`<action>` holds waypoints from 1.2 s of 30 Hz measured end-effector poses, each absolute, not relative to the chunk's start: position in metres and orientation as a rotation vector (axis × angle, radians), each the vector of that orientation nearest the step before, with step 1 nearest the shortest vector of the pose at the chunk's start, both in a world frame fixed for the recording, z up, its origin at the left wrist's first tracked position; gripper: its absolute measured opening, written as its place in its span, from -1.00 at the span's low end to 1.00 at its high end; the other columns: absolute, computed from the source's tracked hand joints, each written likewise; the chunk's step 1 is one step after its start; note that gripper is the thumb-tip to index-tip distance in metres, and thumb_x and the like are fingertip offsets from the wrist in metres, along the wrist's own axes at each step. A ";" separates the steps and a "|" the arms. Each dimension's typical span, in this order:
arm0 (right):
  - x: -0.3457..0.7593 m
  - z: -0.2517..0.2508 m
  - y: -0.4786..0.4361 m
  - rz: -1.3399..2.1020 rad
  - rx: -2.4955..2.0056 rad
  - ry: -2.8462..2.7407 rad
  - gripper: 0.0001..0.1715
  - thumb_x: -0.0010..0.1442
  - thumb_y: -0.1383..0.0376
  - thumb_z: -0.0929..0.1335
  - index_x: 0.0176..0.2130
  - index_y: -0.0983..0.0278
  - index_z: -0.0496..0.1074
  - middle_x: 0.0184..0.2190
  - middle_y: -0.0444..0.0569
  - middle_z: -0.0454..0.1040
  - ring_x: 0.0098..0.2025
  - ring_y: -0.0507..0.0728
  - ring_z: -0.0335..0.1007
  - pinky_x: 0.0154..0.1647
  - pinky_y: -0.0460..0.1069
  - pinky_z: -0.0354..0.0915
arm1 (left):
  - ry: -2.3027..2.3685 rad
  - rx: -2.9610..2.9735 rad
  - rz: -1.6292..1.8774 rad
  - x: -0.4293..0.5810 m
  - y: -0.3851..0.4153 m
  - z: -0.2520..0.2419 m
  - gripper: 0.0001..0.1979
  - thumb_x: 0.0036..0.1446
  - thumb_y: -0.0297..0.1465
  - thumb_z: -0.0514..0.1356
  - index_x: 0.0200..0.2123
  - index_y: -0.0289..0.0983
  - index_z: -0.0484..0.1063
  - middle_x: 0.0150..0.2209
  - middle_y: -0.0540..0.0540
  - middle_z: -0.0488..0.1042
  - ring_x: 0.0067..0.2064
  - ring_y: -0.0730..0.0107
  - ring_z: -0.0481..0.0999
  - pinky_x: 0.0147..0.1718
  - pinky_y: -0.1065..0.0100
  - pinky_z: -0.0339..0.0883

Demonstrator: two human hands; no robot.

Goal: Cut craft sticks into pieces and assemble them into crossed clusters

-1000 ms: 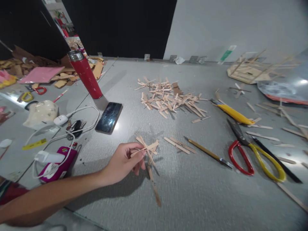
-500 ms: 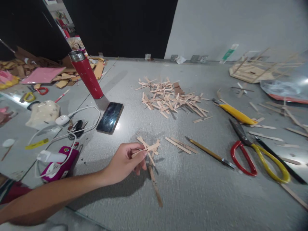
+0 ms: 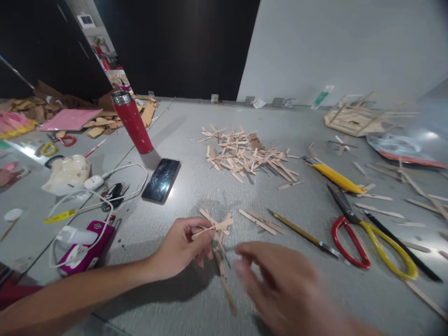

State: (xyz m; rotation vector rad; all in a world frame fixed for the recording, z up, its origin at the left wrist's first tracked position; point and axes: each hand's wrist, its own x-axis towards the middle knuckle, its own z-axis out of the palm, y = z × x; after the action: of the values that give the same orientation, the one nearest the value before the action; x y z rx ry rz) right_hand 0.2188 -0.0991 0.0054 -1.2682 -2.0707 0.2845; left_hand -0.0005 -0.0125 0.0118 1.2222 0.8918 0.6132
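Note:
My left hand (image 3: pixel 182 245) pinches a small cross of glued wooden sticks (image 3: pixel 215 224) just above the grey table (image 3: pixel 280 289). A longer stick (image 3: pixel 226 282) runs from it toward me along the tabletop. My right hand (image 3: pixel 287 291) is low in the picture to the right of the cross, smeared by motion, fingers stretched toward the sticks and holding nothing I can see. A pair of loose sticks (image 3: pixel 261 221) and a thin pencil-like tool (image 3: pixel 304 233) lie just beyond.
A heap of stick offcuts (image 3: pixel 245 156) lies at centre back. Scissors with red and yellow handles (image 3: pixel 367 231), a yellow cutter (image 3: pixel 338 177), a phone (image 3: pixel 161 179), a red flask (image 3: pixel 133 122), cables and a pink box (image 3: pixel 86 242) surround the work spot. A stick frame (image 3: pixel 357 116) stands far right.
My right hand has come into view from the bottom right, moving toward the stick cross. My left hand keeps its pinch on the cross and has hardly moved.

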 end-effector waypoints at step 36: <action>0.193 -0.017 -0.046 0.278 -1.319 -1.866 -0.77 0.48 0.26 0.21 -0.24 0.23 0.34 -0.54 -0.17 0.47 -0.61 0.03 0.39 -0.54 -0.08 0.20 | 0.947 1.322 0.564 -0.001 -0.011 0.006 -0.42 0.28 0.07 0.21 -0.09 -0.39 0.61 -0.55 -0.04 0.49 -0.63 0.52 0.36 -0.59 0.49 0.23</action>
State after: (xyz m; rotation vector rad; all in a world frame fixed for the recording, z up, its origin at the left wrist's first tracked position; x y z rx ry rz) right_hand 0.1933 -0.0458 -0.0173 -1.3191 -1.8657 0.2776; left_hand -0.0013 -0.0108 0.0057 1.3217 0.9466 0.5640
